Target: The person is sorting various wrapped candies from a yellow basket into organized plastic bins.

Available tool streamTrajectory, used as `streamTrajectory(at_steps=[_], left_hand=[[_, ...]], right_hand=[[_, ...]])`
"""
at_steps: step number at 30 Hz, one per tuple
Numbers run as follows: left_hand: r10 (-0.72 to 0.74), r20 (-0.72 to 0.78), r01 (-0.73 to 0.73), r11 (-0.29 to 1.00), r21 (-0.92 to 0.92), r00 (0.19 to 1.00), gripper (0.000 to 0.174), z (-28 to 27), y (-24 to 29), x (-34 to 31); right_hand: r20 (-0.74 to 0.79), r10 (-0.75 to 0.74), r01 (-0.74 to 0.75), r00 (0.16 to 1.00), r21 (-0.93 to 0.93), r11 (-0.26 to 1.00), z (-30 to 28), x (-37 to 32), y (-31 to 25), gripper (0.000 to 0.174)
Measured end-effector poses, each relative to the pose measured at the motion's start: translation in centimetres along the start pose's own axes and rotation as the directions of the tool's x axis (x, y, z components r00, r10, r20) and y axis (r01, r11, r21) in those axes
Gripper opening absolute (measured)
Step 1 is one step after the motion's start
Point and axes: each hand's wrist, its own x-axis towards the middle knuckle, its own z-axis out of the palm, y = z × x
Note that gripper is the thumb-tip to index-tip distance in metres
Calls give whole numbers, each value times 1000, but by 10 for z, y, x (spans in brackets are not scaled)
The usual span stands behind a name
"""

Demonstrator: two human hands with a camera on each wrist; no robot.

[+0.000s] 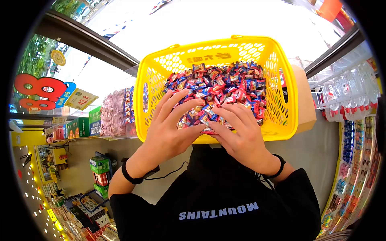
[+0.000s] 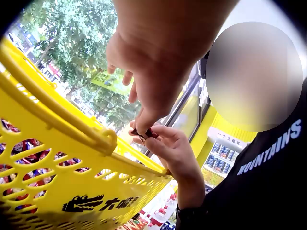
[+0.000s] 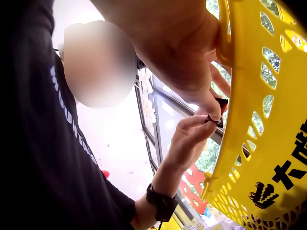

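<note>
A yellow basket [image 1: 289, 120] holds a heap of small wrapped candies [image 1: 225, 80] in red and blue. Over its near rim, my left hand [image 1: 167, 126] and my right hand [image 1: 243, 132] meet with thumbs close together, pinching one wrapped candy [image 1: 208, 130] between them. In the left wrist view this dark red candy [image 2: 145, 135] sits between the fingertips of both hands, just outside the rim. The right wrist view has the candy [image 3: 221, 111] partly hidden by the right thumb.
Pink packaged goods [image 1: 113, 114] stand left of the basket, with green boxes [image 1: 83, 127] farther left. A cardboard box [image 1: 304, 100] is behind the basket's right side. Bottles [image 1: 350, 92] and shelves of goods line the right. Window glass lies beyond the basket.
</note>
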Motion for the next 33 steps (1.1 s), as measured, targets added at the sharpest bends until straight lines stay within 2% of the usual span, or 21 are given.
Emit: streamTrajectory(at_steps=[4, 6, 9, 13, 17, 20, 25, 30, 33], left_hand=[[-89, 5, 89, 991, -99, 996, 38, 0, -16, -41], [-138, -12, 133, 974, -185, 990, 35, -5, -20, -53], [-154, 32, 157, 951, -265, 987, 36, -12, -37, -71], [-98, 38, 106, 934, -340, 994, 32, -17, -66, -95], [-115, -2, 106, 919, -379, 993, 28, -22, -98, -116], [-125, -29, 101, 903, -418, 992, 26, -24, -124, -128], [-87, -112, 28, 892, -451, 990, 26, -20, -158, -132], [-52, -150, -25, 880, -475, 987, 30, 0, -161, -136], [-132, -154, 56, 907, -417, 979, 25, 15, -156, -140]], right_hand=[[40, -69, 70, 997, -9, 998, 15, 9, -12, 24], [61, -122, 123, 991, -5, 992, 23, 14, -21, 24], [103, -224, 214, 969, 97, 972, 45, 20, -37, 25], [27, -206, 204, 978, 68, 977, 77, 31, -61, 23], [-13, -153, 154, 988, 13, 988, 95, 52, -82, 23], [33, -101, 103, 994, -50, 993, 110, 72, -99, 25], [7, -64, 64, 998, -196, 979, 133, 87, -108, 25], [-38, -28, 18, 999, -250, 968, 138, 82, -111, 24], [-57, -40, 24, 998, -263, 965, 137, 89, -111, 22]])
